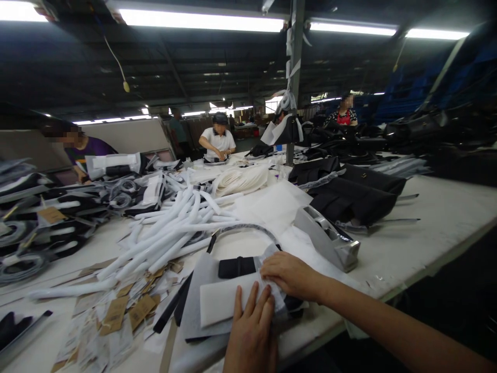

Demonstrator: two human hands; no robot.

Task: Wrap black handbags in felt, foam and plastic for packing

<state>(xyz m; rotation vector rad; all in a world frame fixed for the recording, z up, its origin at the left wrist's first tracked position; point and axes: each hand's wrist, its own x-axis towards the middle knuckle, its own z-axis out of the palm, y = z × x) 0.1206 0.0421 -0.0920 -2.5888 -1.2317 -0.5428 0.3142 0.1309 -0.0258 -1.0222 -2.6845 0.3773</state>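
A black handbag (182,305) lies in front of me under a translucent white wrapping sheet (196,282), its wrapped handle (248,226) arching away from me. On the sheet rests a white foam pad (217,303), and a black strap tab (236,267) shows just beyond it. My left hand (252,326) lies flat on the pad's right part with fingers apart. Beside it, my right hand (289,274) has its fingers curled together at the wrapping sheet near the bag's right side. Its fingertips press or pinch the sheet there.
A tape dispenser (330,235) stands right of the bag. White foam tubes (174,223) and brown paper tags (114,313) lie to the left. Wrapped bags (58,223) pile at far left, black bags (353,199) at right. Co-workers, one in a white shirt (217,142), stand beyond.
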